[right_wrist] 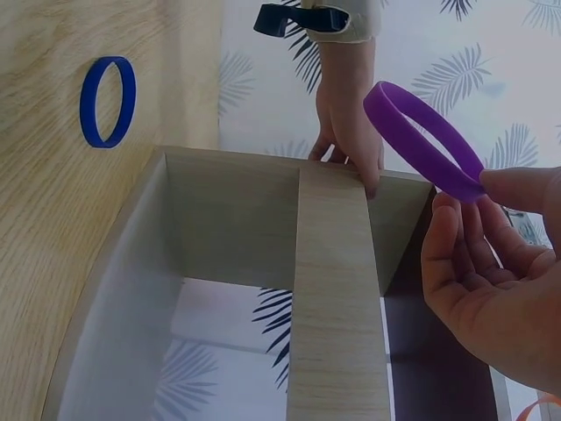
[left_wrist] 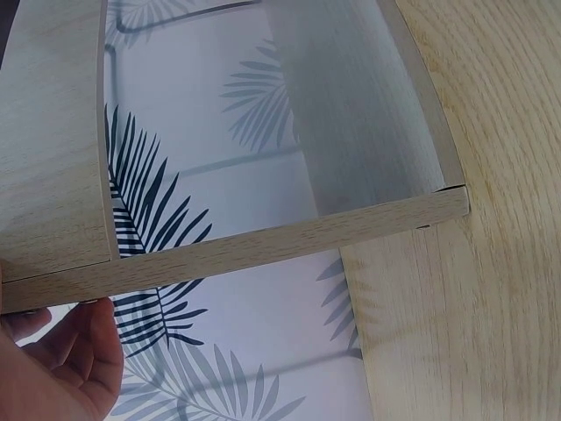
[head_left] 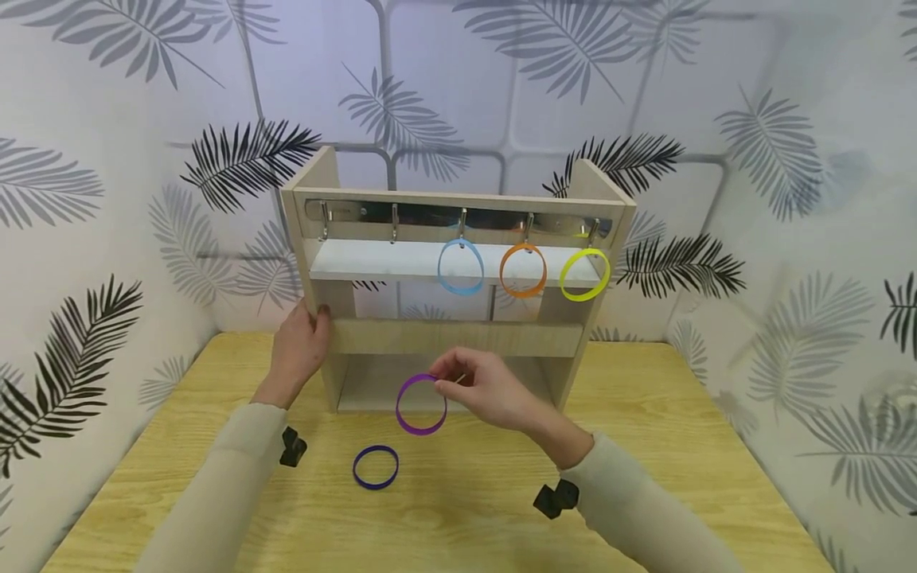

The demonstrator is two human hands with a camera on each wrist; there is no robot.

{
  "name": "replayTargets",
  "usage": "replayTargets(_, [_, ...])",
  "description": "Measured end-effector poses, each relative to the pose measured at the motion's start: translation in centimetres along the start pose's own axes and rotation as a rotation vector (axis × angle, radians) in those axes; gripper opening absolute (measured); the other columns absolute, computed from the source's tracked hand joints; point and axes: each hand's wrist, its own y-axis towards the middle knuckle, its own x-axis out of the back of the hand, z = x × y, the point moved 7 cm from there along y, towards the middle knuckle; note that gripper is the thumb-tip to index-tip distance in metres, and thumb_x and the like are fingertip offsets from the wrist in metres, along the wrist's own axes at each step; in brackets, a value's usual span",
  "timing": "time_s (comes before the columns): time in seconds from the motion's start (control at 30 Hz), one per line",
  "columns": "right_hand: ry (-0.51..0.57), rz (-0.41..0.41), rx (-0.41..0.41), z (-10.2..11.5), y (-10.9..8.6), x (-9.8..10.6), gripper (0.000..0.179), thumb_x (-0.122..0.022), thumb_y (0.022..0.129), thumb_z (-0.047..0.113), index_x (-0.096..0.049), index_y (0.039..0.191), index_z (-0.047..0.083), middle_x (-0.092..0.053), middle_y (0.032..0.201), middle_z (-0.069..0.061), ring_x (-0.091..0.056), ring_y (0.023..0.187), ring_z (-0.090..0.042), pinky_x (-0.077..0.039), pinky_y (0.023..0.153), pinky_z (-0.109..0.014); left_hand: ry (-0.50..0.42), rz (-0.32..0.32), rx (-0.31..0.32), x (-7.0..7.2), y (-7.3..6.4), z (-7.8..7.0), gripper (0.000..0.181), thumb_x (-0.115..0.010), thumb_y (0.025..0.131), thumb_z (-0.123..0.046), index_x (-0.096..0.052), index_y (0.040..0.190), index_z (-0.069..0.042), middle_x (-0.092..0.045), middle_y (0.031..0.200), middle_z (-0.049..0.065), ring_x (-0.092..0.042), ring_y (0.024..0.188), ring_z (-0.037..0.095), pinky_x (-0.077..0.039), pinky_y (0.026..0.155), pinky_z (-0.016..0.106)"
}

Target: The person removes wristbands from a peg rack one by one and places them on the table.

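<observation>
My right hand (head_left: 494,390) pinches a purple silicone wristband (head_left: 399,402) by its edge between thumb and fingertips, in front of the lower part of a small wooden shelf (head_left: 458,337). In the right wrist view the purple wristband (right_wrist: 421,132) tilts up from the fingertips. My left hand (head_left: 299,347) grips the shelf's left side panel, thumb at the front edge and fingers along the outer side. A dark blue wristband (head_left: 376,486) lies on the table before the shelf. Light blue (head_left: 461,293), orange (head_left: 523,295) and yellow wristbands (head_left: 607,274) hang from hooks on the shelf.
A metal hook rail (head_left: 423,216) runs along the shelf's upper front; its two left hooks (head_left: 394,223) are bare. The shelf stands at the back of a wood-grain table (head_left: 458,517), against a leaf-patterned wall (head_left: 444,72). Black wrist devices (head_left: 557,499) sit at both sleeves.
</observation>
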Motion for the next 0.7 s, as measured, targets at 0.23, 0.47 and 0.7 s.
replayTargets(0.23, [0.012,0.007,-0.008,-0.5,-0.1,-0.6,0.014,-0.062,0.09,0.006,-0.063,0.104,0.002,-0.063,0.093,-0.004,-0.057,0.085,-0.016,-0.048,0.07,-0.027,0.004,-0.006,-0.002,0.0,0.0,0.0,0.051,-0.033,0.101,-0.029,-0.043,0.13,0.01,-0.056,0.113,0.032,-0.056,0.099,0.047,-0.044,0.081,0.058])
replayTargets(0.47, [0.022,0.018,-0.033,-1.6,-0.5,-1.4,0.013,-0.063,0.09,0.006,-0.063,0.102,0.003,-0.062,0.09,-0.002,-0.057,0.083,-0.015,-0.049,0.069,-0.026,0.002,-0.001,-0.007,-0.1,0.0,-0.1,0.051,-0.033,0.101,-0.029,-0.043,0.131,0.01,-0.056,0.114,0.031,-0.057,0.099,0.047,-0.044,0.081,0.058])
replayTargets(0.7, [0.014,0.037,-0.037,-2.3,-0.7,-2.1,0.013,-0.063,0.091,0.008,-0.064,0.102,0.003,-0.062,0.089,-0.002,-0.058,0.081,-0.015,-0.05,0.068,-0.027,-0.001,-0.004,-0.005,0.0,-0.1,-0.1,0.05,-0.032,0.101,-0.029,-0.044,0.13,0.01,-0.056,0.112,0.031,-0.058,0.097,0.046,-0.046,0.078,0.057])
